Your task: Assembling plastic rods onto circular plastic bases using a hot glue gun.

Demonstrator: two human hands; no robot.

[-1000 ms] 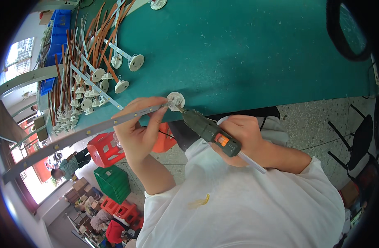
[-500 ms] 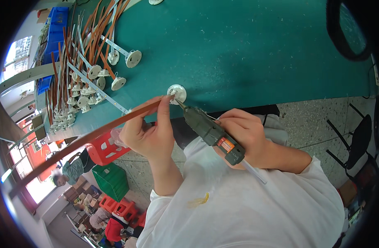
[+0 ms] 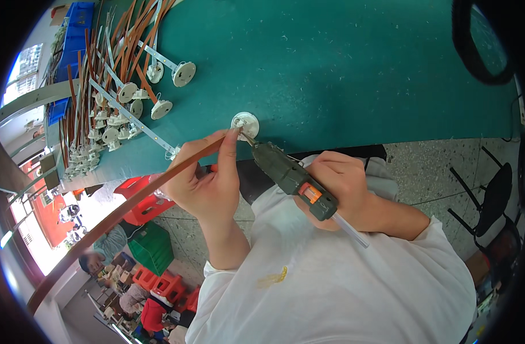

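Between the thumb and fingers of my left hand (image 3: 208, 178) is a long, thin brown strip (image 3: 136, 199) that runs down toward the lower left. Its end meets a round white plastic base (image 3: 246, 125) near the table's front edge. My right hand (image 3: 340, 186) is wrapped round a dark green glue gun (image 3: 282, 172), with a clear glue stick (image 3: 351, 230) poking out of its rear. The gun's nozzle points at the white base beside my left fingertips. Whether the nozzle touches it, I cannot tell.
On the green table (image 3: 354, 69), several brown and silvery strips with round white bases (image 3: 184, 74) lie heaped at the left, next to a blue bin (image 3: 76, 34). A red plastic stool (image 3: 139, 200) and a green crate (image 3: 152, 247) stand below left. A black chair (image 3: 492, 198) is at the right; people sit at the lower left.
The brown strip's free end has swung lower, and the view has shifted slightly. Both hands keep their grip, with the nozzle still at the white base.
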